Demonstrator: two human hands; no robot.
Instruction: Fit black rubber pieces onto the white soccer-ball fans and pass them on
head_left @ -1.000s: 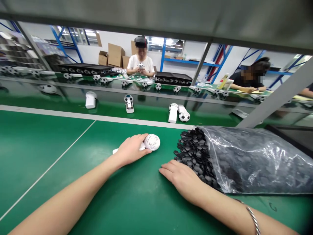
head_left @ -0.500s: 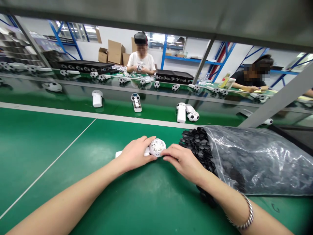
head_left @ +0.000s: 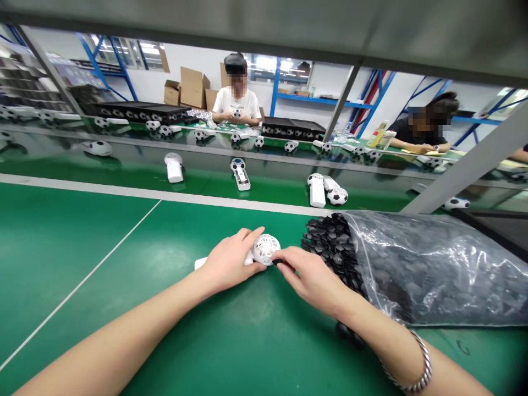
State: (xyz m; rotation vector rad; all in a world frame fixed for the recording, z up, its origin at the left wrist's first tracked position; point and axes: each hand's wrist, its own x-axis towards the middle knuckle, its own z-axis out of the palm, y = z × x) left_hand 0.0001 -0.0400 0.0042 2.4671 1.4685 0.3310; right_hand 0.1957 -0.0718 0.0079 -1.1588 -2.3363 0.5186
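A white handheld fan (head_left: 267,249) lies on the green table, its round grille facing up and its handle pointing left. My left hand (head_left: 232,254) is closed around it where handle and head meet, covering most of the handle. At the lower right rim of the grille, my right hand (head_left: 305,270) pinches a small black piece (head_left: 278,262) between thumb and forefinger. The piece is against or very near the rim; contact is hard to tell. To the right, a heap of black flat pieces (head_left: 334,242) spills from a clear plastic bag (head_left: 445,269).
Beyond the table edge runs a green conveyor belt (head_left: 202,184) carrying several football-patterned fans (head_left: 240,174). A slanted metal post (head_left: 462,162) rises at right, and a shelf (head_left: 264,33) hangs overhead. Two co-workers (head_left: 236,104) sit on the far side.
The fans on the near belt have shifted right. The black piece now shows between my right fingertips, which have tilted slightly; my left hand and the fan are almost unmoved.
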